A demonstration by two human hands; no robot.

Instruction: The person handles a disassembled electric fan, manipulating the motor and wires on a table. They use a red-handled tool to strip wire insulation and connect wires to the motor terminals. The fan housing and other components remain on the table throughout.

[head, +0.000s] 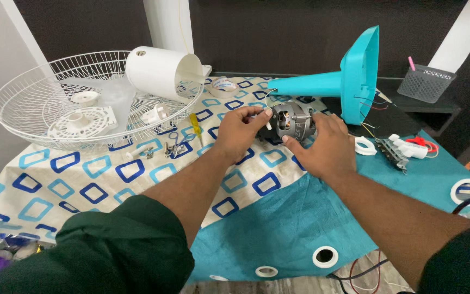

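**Fan motor gripped between two hands**

Both grips were closed on the grey fan motor, which was held just above the bench near its middle. The left hand was clasped on the motor's left side, thumb and fingertips pinched at its upper edge. The right hand was wrapped over the right side, with the thumb pressed against the lower front of the housing. Thin wires were seen running from beyond the right grip toward the turquoise fan base, which lay tipped on its side just behind the motor. Left of the left grip, a yellow-handled screwdriver and small metal parts were laid on the patterned cloth. Farther left, a white wire fan guard was found, with a white motor cover resting on its rim. Right of the right grip, a white ring and a switch block were set down on the turquoise cloth.
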